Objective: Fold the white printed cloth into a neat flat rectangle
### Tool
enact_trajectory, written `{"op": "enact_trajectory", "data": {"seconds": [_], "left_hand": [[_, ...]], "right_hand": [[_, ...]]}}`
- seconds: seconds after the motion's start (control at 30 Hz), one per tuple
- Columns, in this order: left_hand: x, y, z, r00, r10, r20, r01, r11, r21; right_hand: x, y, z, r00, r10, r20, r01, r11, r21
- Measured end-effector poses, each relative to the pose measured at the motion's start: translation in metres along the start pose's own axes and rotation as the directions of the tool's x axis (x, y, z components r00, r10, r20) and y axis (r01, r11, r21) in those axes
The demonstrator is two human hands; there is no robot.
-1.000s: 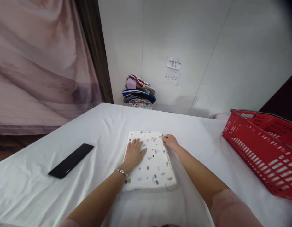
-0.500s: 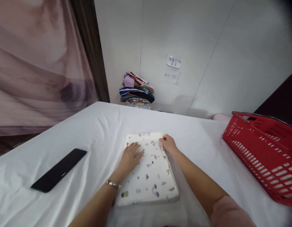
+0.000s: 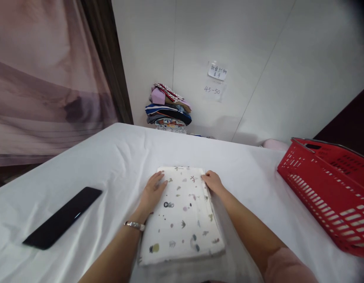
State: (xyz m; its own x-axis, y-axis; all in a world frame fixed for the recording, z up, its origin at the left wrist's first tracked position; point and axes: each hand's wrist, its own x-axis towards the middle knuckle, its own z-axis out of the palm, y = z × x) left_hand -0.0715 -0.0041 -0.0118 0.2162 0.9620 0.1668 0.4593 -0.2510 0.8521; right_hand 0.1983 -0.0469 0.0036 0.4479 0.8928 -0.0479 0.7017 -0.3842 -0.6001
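Note:
A folded white cloth [image 3: 182, 216] with small printed motifs lies flat on the white-covered table, its near edge toward me. My left hand [image 3: 152, 193] rests on its left edge, fingers stretched out and slightly apart, a silver bracelet at the wrist. At the far right corner, my right hand [image 3: 213, 182] pinches the cloth's edge between thumb and curled fingers. The folded layers show along the right and near sides.
To the left lies a black phone-like slab [image 3: 64, 217]. A red plastic basket [image 3: 326, 192] stands on the right. Behind the white sheet [image 3: 243, 165], a stack of folded fabrics [image 3: 168, 110] sits against the wall, near handwritten paper labels [image 3: 216, 72].
My left hand has slid left from the top of the cloth to its left edge. My right hand keeps its pinch at the far right corner.

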Motion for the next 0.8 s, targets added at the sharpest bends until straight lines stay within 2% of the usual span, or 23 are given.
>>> {"op": "enact_trajectory", "data": {"seconds": [0.1,0.3,0.5,0.7,0.8], "left_hand": [[0.0,0.002,-0.003,0.997,-0.073,0.033,0.075,0.996,-0.049],[-0.001,0.008,-0.007,0.991,-0.108,0.082,0.122,0.974,-0.191],[0.003,0.005,-0.008,0.998,-0.046,0.045,0.056,0.962,-0.268],[0.001,0.003,-0.001,0.995,-0.082,0.057,0.085,0.995,-0.043],[0.001,0.002,0.0,0.995,-0.079,0.065,0.078,0.997,0.008]], "right_hand": [[0.0,0.0,0.0,1.0,0.012,-0.008,-0.012,1.0,0.004],[0.002,-0.002,0.003,1.0,0.018,-0.019,-0.018,1.0,0.005],[0.004,-0.002,0.001,0.997,-0.017,-0.073,0.018,1.0,0.013],[0.008,0.003,-0.005,1.0,0.007,-0.029,-0.007,1.0,-0.022],[0.003,0.002,-0.008,1.0,-0.002,-0.004,0.002,1.0,-0.031]]}}
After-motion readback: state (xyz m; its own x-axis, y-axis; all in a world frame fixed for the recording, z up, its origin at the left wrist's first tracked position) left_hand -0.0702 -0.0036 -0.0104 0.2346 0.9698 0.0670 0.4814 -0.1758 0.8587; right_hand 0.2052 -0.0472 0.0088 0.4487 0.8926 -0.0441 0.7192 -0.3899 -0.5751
